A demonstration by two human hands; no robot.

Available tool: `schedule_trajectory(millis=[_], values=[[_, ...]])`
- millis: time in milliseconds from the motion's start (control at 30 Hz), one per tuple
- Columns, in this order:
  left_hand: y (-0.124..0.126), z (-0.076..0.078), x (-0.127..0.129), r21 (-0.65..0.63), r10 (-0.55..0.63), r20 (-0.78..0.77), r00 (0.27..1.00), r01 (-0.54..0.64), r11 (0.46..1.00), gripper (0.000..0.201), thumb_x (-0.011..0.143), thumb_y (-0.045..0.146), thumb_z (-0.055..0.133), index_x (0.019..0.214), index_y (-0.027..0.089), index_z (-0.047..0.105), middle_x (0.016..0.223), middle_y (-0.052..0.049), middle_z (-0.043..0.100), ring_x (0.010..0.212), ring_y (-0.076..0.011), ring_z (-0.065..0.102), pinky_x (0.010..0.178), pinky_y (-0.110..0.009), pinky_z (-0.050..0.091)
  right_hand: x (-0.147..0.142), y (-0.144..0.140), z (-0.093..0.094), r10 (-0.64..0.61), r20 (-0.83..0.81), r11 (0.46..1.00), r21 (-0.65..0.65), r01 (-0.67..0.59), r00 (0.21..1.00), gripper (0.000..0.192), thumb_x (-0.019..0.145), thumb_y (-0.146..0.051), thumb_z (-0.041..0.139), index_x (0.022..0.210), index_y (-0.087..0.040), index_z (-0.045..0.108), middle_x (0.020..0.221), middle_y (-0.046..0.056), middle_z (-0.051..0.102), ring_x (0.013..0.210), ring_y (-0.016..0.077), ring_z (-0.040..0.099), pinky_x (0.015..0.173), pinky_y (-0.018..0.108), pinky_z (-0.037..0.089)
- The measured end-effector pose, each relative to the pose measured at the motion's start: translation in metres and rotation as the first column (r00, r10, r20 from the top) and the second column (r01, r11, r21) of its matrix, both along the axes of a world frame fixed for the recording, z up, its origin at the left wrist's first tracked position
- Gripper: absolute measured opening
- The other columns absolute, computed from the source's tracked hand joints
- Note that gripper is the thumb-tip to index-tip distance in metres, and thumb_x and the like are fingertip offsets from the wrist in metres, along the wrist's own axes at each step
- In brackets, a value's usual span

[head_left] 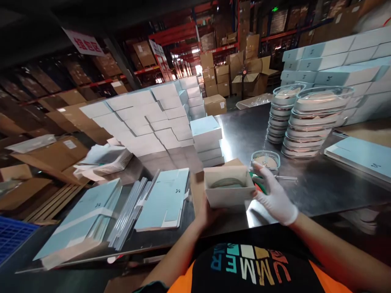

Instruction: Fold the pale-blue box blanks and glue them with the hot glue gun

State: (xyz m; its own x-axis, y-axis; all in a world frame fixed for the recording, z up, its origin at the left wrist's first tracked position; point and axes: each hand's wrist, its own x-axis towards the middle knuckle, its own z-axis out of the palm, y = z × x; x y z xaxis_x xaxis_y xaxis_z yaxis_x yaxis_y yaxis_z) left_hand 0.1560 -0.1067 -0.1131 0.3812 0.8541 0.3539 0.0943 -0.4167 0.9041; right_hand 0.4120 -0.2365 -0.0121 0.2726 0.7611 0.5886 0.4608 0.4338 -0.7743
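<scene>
— Holding what, right now?

— Holding an open white box (229, 191) over the near edge of the bench (320, 183), mouth up; a round dish lies flat inside.

— Which way does it run?

— Long side left to right across me.

— And your fingers?

— My left hand (205, 215) cups it from below, fingers curled under its near left corner. My gloved right hand (275, 197) presses its right end, fingers (259, 171) closed over that edge. A lidded round dish (266, 160) sits just behind.
</scene>
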Motion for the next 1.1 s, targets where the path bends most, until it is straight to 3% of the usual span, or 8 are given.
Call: schedule_trajectory(millis=[100,267,400,533,700,833,1000,1100], values=[[-0.001,0.01,-0.001,0.121,0.032,0.069,0.997,-0.04,0.992,0.099,0.069,0.068,0.096,0.147,0.019,0.059,0.133,-0.019,0.07,0.131,-0.0412,0.065,0.107,-0.056,0.059,-0.026,0.01,-0.022,-0.015,-0.049,1.0,0.01,0.015,0.999,0.062,0.099,-0.061,0.075,0.151,-0.027,0.066,0.167,0.016,0.055,0.156,0.0357,0.053,0.129,0.056,0.046],[-0.005,0.036,0.008,0.318,-0.057,0.209,0.976,-0.013,0.948,0.055,0.094,0.072,0.073,0.104,0.019,0.076,0.108,-0.012,0.074,0.113,-0.0322,0.071,0.103,-0.047,0.059,-0.053,0.034,-0.008,-0.013,-0.219,0.996,-0.093,-0.007,0.976,0.053,0.099,-0.07,0.064,0.112,-0.021,0.08,0.118,0.013,0.08,0.119,0.0347,0.074,0.108,0.048,0.061],[-0.004,0.028,0.009,0.306,0.087,0.29,0.953,-0.179,0.935,0.075,0.092,0.08,0.069,0.138,0.021,0.067,0.134,-0.017,0.07,0.125,-0.0332,0.07,0.107,-0.048,0.06,-0.058,0.052,-0.007,-0.202,-0.23,0.973,-0.161,0.168,0.952,0.041,0.091,-0.048,0.066,0.121,-0.021,0.07,0.113,0.01,0.079,0.106,0.0284,0.073,0.1,0.044,0.062],[0.006,0.013,-0.002,0.477,0.063,0.069,0.996,-0.088,0.875,0.066,0.086,0.074,0.082,0.127,0.024,0.074,0.118,-0.012,0.077,0.129,-0.0364,0.07,0.124,-0.061,0.048,-0.03,0.059,-0.008,-0.242,-0.123,0.944,-0.26,0.204,0.962,0.039,0.091,-0.046,0.059,0.12,-0.022,0.067,0.116,0.009,0.078,0.107,0.0259,0.074,0.096,0.039,0.06],[0.012,0.012,-0.011,0.506,0.091,0.125,0.988,-0.142,0.85,0.058,0.091,0.067,0.082,0.131,0.026,0.074,0.118,-0.009,0.078,0.122,-0.0326,0.074,0.127,-0.061,0.046,0.045,0.066,0.004,-0.323,0.17,0.786,-0.5,0.364,0.931,0.023,0.096,-0.041,0.059,0.083,-0.024,0.065,0.096,0.013,0.078,0.111,0.0351,0.072,0.102,0.046,0.055],[0.012,0.012,-0.01,0.529,0.077,0.113,0.991,-0.125,0.839,0.063,0.09,0.074,0.079,0.13,0.026,0.076,0.117,-0.009,0.079,0.119,-0.0327,0.074,0.121,-0.056,0.051,0.065,0.055,0.001,-0.334,0.346,0.65,-0.589,0.48,0.877,0.019,0.101,-0.033,0.056,0.103,-0.022,0.072,0.129,0.019,0.076,0.138,0.0371,0.064,0.114,0.047,0.049],[0.011,0.018,-0.003,0.447,0.101,0.118,0.988,-0.144,0.883,0.07,0.09,0.084,0.07,0.122,0.022,0.078,0.116,-0.012,0.078,0.119,-0.0325,0.073,0.107,-0.047,0.058,0.048,0.033,-0.026,-0.238,0.427,0.47,-0.736,0.488,0.873,0.044,0.08,-0.04,0.086,0.113,-0.012,0.074,0.117,0.028,0.077,0.111,0.0473,0.076,0.098,0.055,0.056],[0.01,0.029,0.001,0.356,0.127,0.162,0.979,-0.178,0.917,0.071,0.086,0.085,0.073,0.118,0.022,0.078,0.115,-0.011,0.077,0.119,-0.0323,0.071,0.109,-0.047,0.056,0.048,0.031,-0.035,-0.274,0.393,0.459,-0.748,0.479,0.878,0.07,0.07,-0.03,0.091,0.132,-0.01,0.067,0.111,0.023,0.079,0.102,0.0408,0.078,0.088,0.047,0.059]])
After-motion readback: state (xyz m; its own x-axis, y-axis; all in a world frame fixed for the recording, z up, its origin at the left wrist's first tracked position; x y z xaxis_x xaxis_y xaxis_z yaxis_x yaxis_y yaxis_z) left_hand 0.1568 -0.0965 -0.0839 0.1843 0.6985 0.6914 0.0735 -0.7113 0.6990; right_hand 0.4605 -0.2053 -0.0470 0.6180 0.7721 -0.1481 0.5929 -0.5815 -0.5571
